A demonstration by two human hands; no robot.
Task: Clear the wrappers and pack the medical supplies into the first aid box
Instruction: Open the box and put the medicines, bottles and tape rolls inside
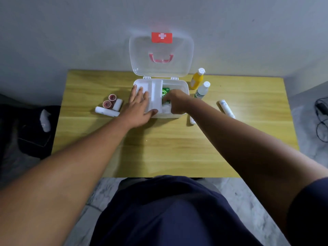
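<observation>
The white first aid box (183, 86) stands open at the table's far middle, its clear lid (160, 52) upright against the wall. My left hand (139, 105) lies flat with straight fingers on the white inner tray (154, 86) in the box's left half. My right hand (175, 103) reaches into the right half with curled fingers, over a green packet (165, 91); what it holds is hidden. Two tape rolls (109, 101) and white bandage rolls (107, 111) lie left of the box. A yellow bottle (197, 79), a white bottle (202, 90) and a wrapped roll (227, 109) lie to the right.
The yellow wooden table (168, 142) ends near my lap. A small white roll (192, 120) lies under my right forearm. A dark bag (33, 132) with a white scrap sits on the floor at left. Black cables (321, 118) lie at right.
</observation>
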